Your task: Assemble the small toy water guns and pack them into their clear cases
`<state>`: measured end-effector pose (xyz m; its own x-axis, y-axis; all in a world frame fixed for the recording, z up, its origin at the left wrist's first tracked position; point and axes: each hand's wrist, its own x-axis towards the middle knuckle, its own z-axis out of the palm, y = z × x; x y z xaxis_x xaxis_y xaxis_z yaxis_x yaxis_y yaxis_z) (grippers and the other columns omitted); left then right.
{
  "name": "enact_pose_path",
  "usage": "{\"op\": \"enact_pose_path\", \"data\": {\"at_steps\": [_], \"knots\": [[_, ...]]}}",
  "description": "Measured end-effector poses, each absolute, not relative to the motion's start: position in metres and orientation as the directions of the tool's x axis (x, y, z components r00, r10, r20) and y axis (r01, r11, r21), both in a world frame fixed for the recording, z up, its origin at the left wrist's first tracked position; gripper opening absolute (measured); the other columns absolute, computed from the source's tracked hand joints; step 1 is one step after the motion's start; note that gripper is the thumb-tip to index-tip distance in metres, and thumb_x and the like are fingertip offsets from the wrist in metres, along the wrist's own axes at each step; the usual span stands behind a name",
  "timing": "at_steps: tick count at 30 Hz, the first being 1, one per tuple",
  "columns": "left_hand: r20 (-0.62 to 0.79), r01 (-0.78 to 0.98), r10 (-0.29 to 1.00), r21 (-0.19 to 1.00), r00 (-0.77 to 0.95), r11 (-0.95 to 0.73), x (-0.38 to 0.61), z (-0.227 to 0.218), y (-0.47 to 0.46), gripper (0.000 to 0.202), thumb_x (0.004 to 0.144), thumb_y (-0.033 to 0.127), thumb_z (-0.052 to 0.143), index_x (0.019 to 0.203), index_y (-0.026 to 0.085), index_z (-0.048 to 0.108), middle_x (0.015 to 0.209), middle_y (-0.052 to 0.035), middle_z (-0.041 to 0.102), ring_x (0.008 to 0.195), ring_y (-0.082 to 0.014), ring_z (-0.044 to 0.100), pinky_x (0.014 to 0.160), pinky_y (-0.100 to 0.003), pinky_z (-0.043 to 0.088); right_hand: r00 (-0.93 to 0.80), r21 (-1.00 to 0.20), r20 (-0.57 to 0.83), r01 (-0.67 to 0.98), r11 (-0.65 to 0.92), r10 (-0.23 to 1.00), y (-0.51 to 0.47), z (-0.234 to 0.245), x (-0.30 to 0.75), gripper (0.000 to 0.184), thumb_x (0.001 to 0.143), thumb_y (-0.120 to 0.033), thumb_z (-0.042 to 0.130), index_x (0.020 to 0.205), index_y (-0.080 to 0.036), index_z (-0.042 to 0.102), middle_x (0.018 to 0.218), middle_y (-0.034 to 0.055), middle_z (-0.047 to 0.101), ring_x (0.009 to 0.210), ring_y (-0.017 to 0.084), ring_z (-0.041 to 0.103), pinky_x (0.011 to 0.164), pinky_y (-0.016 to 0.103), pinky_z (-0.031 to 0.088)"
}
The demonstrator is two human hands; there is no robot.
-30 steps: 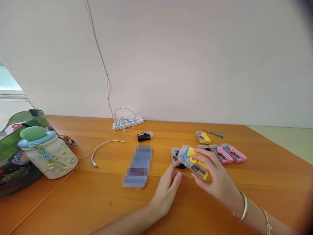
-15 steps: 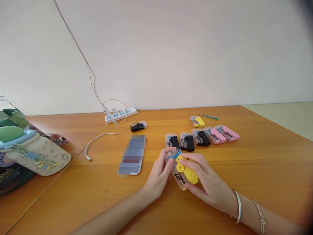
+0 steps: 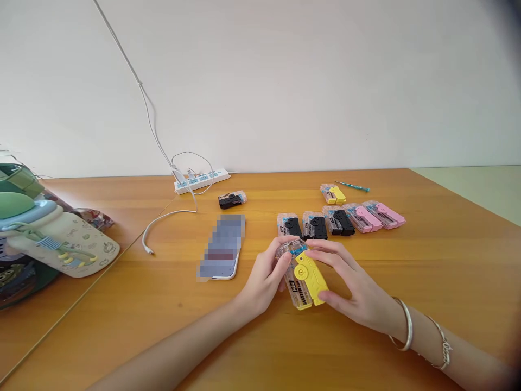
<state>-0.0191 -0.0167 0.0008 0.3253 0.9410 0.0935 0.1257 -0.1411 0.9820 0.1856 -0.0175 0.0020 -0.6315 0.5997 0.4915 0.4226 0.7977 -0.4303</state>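
Observation:
Both of my hands hold a yellow toy in a clear plastic case (image 3: 303, 274) just above the wooden table (image 3: 427, 282). My left hand (image 3: 266, 277) pinches its left side near the top. My right hand (image 3: 352, 288) wraps round its right side, with bracelets on the wrist. Just beyond lies a row of like cases: three black ones (image 3: 313, 224) and two pink ones (image 3: 374, 215). Another yellow case (image 3: 332, 194) lies behind the row.
A phone (image 3: 222, 252) lies left of my hands. Farther back are a lone black case (image 3: 231, 199), a white power strip (image 3: 201, 181) with a loose cable (image 3: 163, 222), and a teal pen (image 3: 352, 186). A bottle (image 3: 52, 239) and a bag (image 3: 16, 271) lie at far left.
My hands brought the yellow case from over the row toward me and turned it more upright. The camera view shifted, so the row of cases now shows fully.

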Motion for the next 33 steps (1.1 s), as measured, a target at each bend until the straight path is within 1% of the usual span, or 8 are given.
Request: {"op": "enact_pose_path", "data": {"at_steps": [2, 4, 11, 18, 23, 27, 30, 33], "knots": [[0.091, 0.100, 0.941, 0.987, 0.327, -0.130, -0.018, 0.000, -0.017, 0.037, 0.092, 0.045, 0.037, 0.121, 0.023, 0.046, 0.067, 0.0026, 0.048, 0.049, -0.0081, 0.042, 0.042, -0.017, 0.038, -0.664, -0.419, 0.447, 0.436, 0.796, 0.599, -0.018, 0.004, 0.187, 0.065, 0.082, -0.041, 0.060, 0.136, -0.021, 0.030, 0.139, 0.0144, 0.034, 0.130, 0.025, 0.037, 0.103, 0.038, 0.041], [0.088, 0.091, 0.942, 0.988, 0.323, -0.123, -0.018, 0.000, -0.017, 0.038, 0.091, 0.046, 0.038, 0.120, 0.023, 0.047, 0.070, 0.0018, 0.050, 0.049, -0.0080, 0.041, 0.042, -0.017, 0.037, -0.668, -0.392, 0.438, 0.461, 0.796, 0.602, -0.018, 0.006, 0.188, 0.073, 0.077, -0.043, 0.066, 0.137, -0.022, 0.029, 0.139, 0.0152, 0.035, 0.128, 0.026, 0.039, 0.101, 0.040, 0.042], [0.071, 0.138, 0.949, 0.983, 0.306, -0.118, -0.018, 0.002, -0.017, 0.039, 0.092, 0.046, 0.037, 0.122, 0.022, 0.046, 0.064, 0.0037, 0.048, 0.043, -0.0058, 0.036, 0.039, -0.016, 0.031, -0.664, -0.294, 0.537, 0.429, 0.854, 0.519, -0.016, 0.008, 0.190, 0.058, 0.077, -0.022, 0.059, 0.132, -0.020, 0.038, 0.138, 0.0135, 0.044, 0.123, 0.023, 0.047, 0.098, 0.037, 0.045], [0.067, 0.127, 0.946, 0.986, 0.317, -0.112, -0.018, 0.004, -0.018, 0.041, 0.091, 0.045, 0.039, 0.125, 0.023, 0.044, 0.060, 0.0054, 0.042, 0.043, -0.0064, 0.033, 0.040, -0.016, 0.032, -0.629, -0.232, 0.625, 0.416, 0.879, 0.463, -0.019, 0.004, 0.187, 0.058, 0.068, -0.010, 0.051, 0.124, -0.016, 0.043, 0.137, 0.0149, 0.047, 0.123, 0.022, 0.048, 0.093, 0.033, 0.050], [0.050, 0.124, 0.935, 0.987, 0.351, -0.099, -0.018, 0.006, -0.019, 0.041, 0.091, 0.047, 0.039, 0.124, 0.024, 0.049, 0.072, 0.0006, 0.053, 0.052, -0.0099, 0.045, 0.047, -0.020, 0.038, -0.629, -0.272, 0.611, 0.403, 0.874, 0.480, -0.017, 0.007, 0.193, 0.054, 0.068, -0.001, 0.041, 0.118, -0.020, 0.046, 0.131, 0.0106, 0.053, 0.118, 0.018, 0.053, 0.090, 0.030, 0.051], [0.058, 0.133, 0.910, 0.983, 0.410, -0.123, -0.019, 0.007, -0.020, 0.038, 0.093, 0.044, 0.035, 0.120, 0.023, 0.052, 0.084, -0.0031, 0.061, 0.064, -0.0142, 0.055, 0.053, -0.022, 0.041, -0.639, -0.301, 0.596, 0.385, 0.872, 0.487, -0.012, 0.010, 0.198, 0.056, 0.070, -0.001, 0.039, 0.122, -0.022, 0.042, 0.122, 0.0073, 0.060, 0.111, 0.018, 0.058, 0.087, 0.033, 0.053], [0.112, 0.180, 0.888, 0.960, 0.446, -0.212, -0.018, 0.008, -0.021, 0.038, 0.093, 0.042, 0.035, 0.117, 0.020, 0.054, 0.086, -0.0042, 0.064, 0.070, -0.0165, 0.058, 0.060, -0.024, 0.043, -0.652, -0.266, 0.592, 0.397, 0.878, 0.474, -0.008, 0.012, 0.199, 0.056, 0.071, -0.004, 0.041, 0.124, -0.022, 0.041, 0.114, 0.0066, 0.063, 0.107, 0.020, 0.059, 0.087, 0.038, 0.053], [0.148, 0.249, 0.887, 0.928, 0.438, -0.277, -0.018, 0.009, -0.021, 0.037, 0.093, 0.039, 0.033, 0.117, 0.019, 0.054, 0.083, -0.0040, 0.066, 0.069, -0.0172, 0.059, 0.061, -0.025, 0.043, -0.660, -0.217, 0.587, 0.429, 0.877, 0.469, -0.004, 0.014, 0.199, 0.051, 0.074, -0.007, 0.045, 0.122, -0.022, 0.043, 0.110, 0.0070, 0.063, 0.106, 0.022, 0.058, 0.087, 0.040, 0.051]]}}
